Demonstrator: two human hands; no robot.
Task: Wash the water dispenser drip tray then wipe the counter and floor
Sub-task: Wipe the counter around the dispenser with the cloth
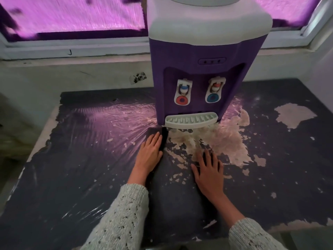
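Observation:
A purple and white water dispenser (203, 65) stands at the back of the dark counter (72, 168). Its white slotted drip tray (191, 120) sits in place at the base, below two taps. My left hand (150, 150) lies flat with straight fingers on the counter, just below and left of the tray, beside a dark fold or cloth edge (164, 139). My right hand (209, 170) lies flat with spread fingers on the counter, below the tray's right half. Neither hand holds anything.
The counter's dark coating is peeling, with pale bare patches (232, 141) in front of and right of the dispenser. A window (72, 15) with pink light runs along the back wall. The counter's left edge (41, 138) drops off.

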